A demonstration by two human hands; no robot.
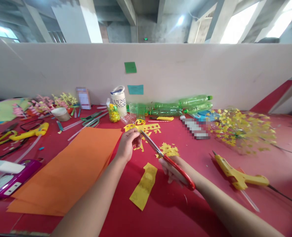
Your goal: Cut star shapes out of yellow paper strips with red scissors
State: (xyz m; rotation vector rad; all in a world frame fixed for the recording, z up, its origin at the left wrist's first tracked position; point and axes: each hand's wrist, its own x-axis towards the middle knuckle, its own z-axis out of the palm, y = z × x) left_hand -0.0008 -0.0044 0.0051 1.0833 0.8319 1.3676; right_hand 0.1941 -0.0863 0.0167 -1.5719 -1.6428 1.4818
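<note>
My left hand (128, 144) pinches a small piece of yellow paper (138, 128) between thumb and fingertips. In my right hand (179, 164) is a pair of red-handled scissors (149, 141), its blade tips right at the yellow piece. Whether the blades are parted is hard to make out. A pile of small yellow paper stars (169, 149) lies just beyond my right hand. Behind the fingertips are yellow paper scraps (152, 127) with star-shaped holes. Nearer to me, between my forearms, a yellow paper strip (144, 187) lies on the red table (165, 217).
Orange sheets (71, 164) lie left, beside a purple power strip (17, 179). Yellow glue guns rest at left (29, 132) and right (237, 172). A bunch of yellow stars (244, 128) stands right. Green bottles (197, 101) and a white cup (119, 102) line the partition (197, 69).
</note>
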